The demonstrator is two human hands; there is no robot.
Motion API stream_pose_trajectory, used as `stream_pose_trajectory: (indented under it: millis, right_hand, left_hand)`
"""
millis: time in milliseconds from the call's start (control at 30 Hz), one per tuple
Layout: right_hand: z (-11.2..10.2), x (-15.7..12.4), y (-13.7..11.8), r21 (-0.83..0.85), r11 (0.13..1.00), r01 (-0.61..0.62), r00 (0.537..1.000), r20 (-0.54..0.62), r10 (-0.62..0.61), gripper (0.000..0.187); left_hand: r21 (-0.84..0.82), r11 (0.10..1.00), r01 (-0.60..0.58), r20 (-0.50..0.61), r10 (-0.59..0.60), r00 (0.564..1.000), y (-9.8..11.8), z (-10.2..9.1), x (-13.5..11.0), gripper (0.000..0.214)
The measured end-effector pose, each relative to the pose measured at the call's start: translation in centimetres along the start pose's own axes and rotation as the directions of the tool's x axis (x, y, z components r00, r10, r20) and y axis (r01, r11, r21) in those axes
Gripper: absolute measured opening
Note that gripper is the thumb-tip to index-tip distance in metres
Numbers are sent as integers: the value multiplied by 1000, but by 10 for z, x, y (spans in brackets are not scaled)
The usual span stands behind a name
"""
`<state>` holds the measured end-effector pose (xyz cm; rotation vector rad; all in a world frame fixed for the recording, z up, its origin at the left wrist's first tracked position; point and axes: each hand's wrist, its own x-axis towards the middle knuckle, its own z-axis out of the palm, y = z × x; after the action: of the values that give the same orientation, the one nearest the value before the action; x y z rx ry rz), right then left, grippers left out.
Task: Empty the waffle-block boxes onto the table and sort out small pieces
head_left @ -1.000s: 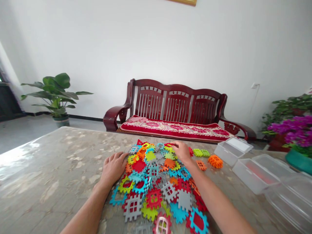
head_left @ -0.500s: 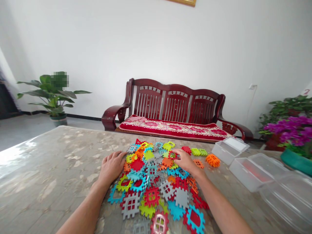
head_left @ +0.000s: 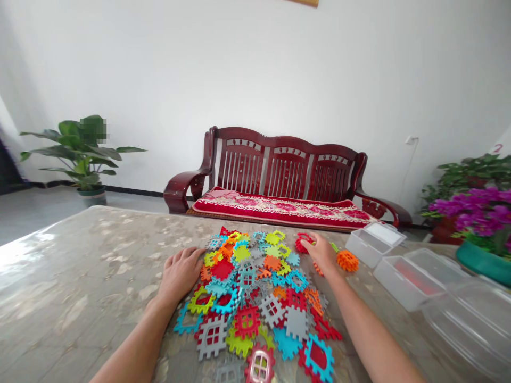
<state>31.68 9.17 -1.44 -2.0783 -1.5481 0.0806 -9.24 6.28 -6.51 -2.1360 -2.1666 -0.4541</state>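
Observation:
A heap of interlocking plastic tiles with toothed edges, in red, blue, green, orange and grey, covers the middle of the table; a grey window tile (head_left: pixel 213 336) lies near its front. My left hand (head_left: pixel 182 274) rests palm down on the table at the heap's left edge, fingers loosely out, holding nothing. Beyond the heap's right side, my right hand (head_left: pixel 324 254) pinches a red toothed tile (head_left: pixel 304 242). Whether another red tile lies under it cannot be made out. Close to that hand is a stack of orange tiles (head_left: pixel 347 261). Green tiles behind the hand are mostly hidden.
Clear plastic boxes (head_left: pixel 411 282) with lids stand on the right of the patterned tabletop (head_left: pixel 99 276), one holding something red. Purple flowers (head_left: pixel 475 210) in a teal pot are at the far right. A wooden bench (head_left: pixel 285 170) stands behind the table.
My right hand has moved right and slightly away from me, carrying a red tile from the heap to where another red tile lay. The left hand stays in place.

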Motion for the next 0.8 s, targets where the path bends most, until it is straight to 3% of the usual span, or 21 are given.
stream_pose_trajectory:
  millis: [200,500,800]
  right_hand:
    - [0,13,12,-195,979,-53,998,16,57,62]
    - [0,10,-15,-298,954,30,999,51,-15,67]
    - [22,18,-29,-365,931,-16,983,165,81,67]
  left_hand:
    - [4,1000,1,15,-1,1000,-1,1,0,44]
    - [0,1000,0,19,0,1000,2,-3,-1,44]
    - [20,1000,-2,29,1,1000,2,-3,-1,43]
